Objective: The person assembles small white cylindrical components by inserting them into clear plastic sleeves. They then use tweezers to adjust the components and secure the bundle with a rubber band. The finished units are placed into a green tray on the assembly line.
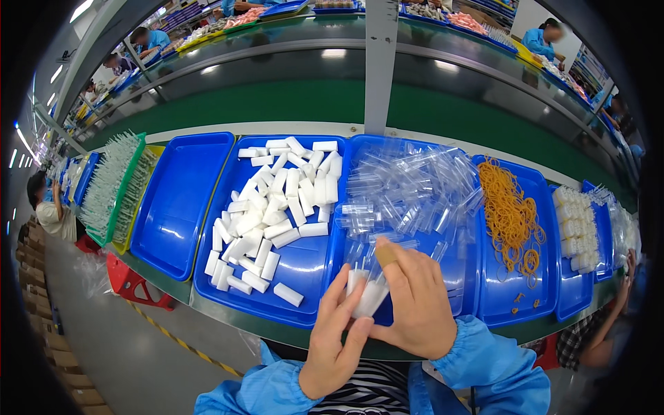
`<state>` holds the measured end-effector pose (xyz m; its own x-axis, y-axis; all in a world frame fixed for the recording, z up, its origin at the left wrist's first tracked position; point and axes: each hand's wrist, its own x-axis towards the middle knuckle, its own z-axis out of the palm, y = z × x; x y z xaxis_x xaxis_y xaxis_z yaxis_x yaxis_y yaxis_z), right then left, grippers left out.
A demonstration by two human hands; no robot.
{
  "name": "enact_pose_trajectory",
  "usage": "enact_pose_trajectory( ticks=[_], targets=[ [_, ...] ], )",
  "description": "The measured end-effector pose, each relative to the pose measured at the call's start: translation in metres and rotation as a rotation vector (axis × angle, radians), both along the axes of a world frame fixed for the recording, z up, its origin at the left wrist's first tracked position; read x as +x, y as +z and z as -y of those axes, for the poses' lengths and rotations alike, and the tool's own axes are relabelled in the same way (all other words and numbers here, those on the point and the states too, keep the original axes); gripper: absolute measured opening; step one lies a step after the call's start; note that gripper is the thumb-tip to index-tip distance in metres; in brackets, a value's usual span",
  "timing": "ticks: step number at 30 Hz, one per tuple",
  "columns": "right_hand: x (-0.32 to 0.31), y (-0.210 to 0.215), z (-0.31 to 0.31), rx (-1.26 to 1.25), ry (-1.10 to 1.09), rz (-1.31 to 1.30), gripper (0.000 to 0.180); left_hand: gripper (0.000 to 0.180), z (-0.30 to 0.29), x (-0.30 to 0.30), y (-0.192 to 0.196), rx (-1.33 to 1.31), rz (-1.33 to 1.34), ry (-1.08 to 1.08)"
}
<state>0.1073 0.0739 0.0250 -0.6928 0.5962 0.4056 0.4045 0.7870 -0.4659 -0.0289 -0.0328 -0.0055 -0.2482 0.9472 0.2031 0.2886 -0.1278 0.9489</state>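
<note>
A small bundle of white rectangular foam blocks with clear plastic tubes (366, 290) is held low in the centre of the view, above the near edge of the blue plastic tray of loose white foam blocks (304, 266). The left hand (339, 342) supports the bundle from below, fingers closed against its lower left side; the right hand (415, 304) clamps it from the right, fingers curled over the top (one fingertip wears a tan bandage). Just beyond lies the blue tray heaped with clear plastic tubes (415, 187). To the right sits a blue tray of orange rubber bands (512, 221); to the left, an empty blue tray (181, 200). All trays rest on the counter (228, 318), with a green conveyor belt (277, 104) behind.
</note>
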Motion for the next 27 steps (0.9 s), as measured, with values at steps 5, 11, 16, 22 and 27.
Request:
enact_pose_trajectory(
  ticks=[5,11,16,22,27],
  targets=[
    [0.002,0.000,-0.002,0.098,0.027,0.020,0.075,0.053,0.003,0.005,0.008,-0.035,0.130,-0.027],
    [0.013,0.002,-0.012,0.033,0.090,-0.161,0.063,0.046,0.003,-0.005,0.005,-0.123,0.646,-0.058],
    [0.024,-0.009,-0.014,-0.073,0.180,-0.317,0.067,0.038,-0.005,-0.012,0.014,-0.235,0.830,-0.184],
    [0.028,-0.017,-0.009,-0.163,0.215,-0.369,0.069,0.044,-0.003,-0.002,0.006,-0.050,0.730,-0.114],
    [0.030,-0.022,-0.005,-0.191,0.229,-0.373,0.065,0.043,-0.001,0.000,0.010,-0.189,0.862,-0.137]
  ],
)
